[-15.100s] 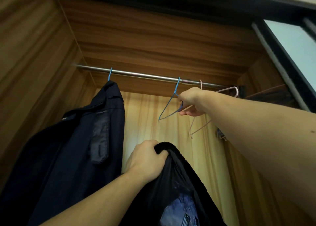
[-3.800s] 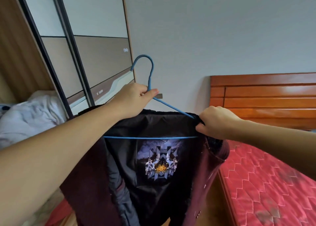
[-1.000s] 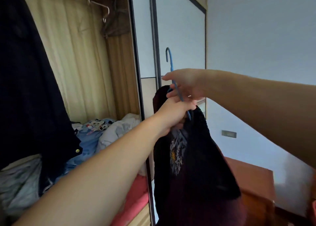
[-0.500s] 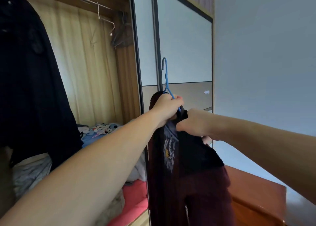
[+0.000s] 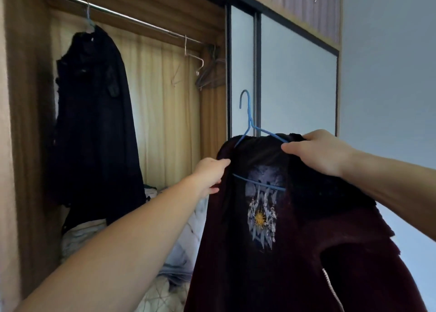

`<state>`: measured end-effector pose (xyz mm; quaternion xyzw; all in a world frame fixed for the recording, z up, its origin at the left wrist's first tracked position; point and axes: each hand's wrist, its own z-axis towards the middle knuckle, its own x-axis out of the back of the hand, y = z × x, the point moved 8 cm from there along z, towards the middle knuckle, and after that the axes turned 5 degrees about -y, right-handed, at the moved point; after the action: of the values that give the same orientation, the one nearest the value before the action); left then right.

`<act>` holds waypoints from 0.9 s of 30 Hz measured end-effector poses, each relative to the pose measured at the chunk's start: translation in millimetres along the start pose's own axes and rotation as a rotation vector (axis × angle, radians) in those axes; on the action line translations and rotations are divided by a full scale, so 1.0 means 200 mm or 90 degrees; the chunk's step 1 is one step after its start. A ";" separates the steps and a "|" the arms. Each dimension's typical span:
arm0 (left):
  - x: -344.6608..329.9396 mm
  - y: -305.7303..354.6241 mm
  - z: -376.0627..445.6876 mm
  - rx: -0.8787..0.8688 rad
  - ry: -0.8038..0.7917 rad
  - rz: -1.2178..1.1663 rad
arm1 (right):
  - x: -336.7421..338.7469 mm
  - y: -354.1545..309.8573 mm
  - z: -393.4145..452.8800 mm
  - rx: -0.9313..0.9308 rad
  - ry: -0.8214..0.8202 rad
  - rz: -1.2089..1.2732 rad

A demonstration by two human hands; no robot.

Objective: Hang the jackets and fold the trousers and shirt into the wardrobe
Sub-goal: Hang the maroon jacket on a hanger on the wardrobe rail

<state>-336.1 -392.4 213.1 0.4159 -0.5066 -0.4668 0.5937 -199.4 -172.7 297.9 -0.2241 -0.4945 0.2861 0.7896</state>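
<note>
While both hands [image 5: 318, 155] hold its shoulders, jacket [image 5: 295, 241] hangs.

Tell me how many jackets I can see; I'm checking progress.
2: dark jacket hangs on the rail; maroon jacket, on the blue hanger, is in both hands. Others may be hidden.

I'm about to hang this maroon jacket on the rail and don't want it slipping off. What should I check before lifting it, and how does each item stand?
1. Blue hanger inside the maroon jacket: ok, bar shows through the collar.
2. Left hand grips the left shoulder: ok.
3. Right hand holds the right shoulder: ok.
4. Hook free and upright: ok.
5. Free space on the rail between the dark coat and the empty hangers: ok.
6. Jacket seated evenly on both hanger ends: cannot tell.
</note>
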 end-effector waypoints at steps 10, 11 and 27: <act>0.10 0.06 0.38 0.031 -0.139 -0.332 | -0.23 -0.35 0.30 0.087 0.015 0.039; 0.14 0.09 0.42 0.022 -0.131 -0.330 | -0.25 -0.38 0.35 0.090 0.020 0.040; 0.76 0.62 1.09 -0.151 -0.007 -0.388 | -0.29 -0.86 1.25 0.213 0.101 0.011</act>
<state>-528.2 -518.5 397.1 0.4736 -0.3043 -0.6812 0.4682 -407.1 -320.7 472.9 -0.1158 -0.3743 0.3521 0.8500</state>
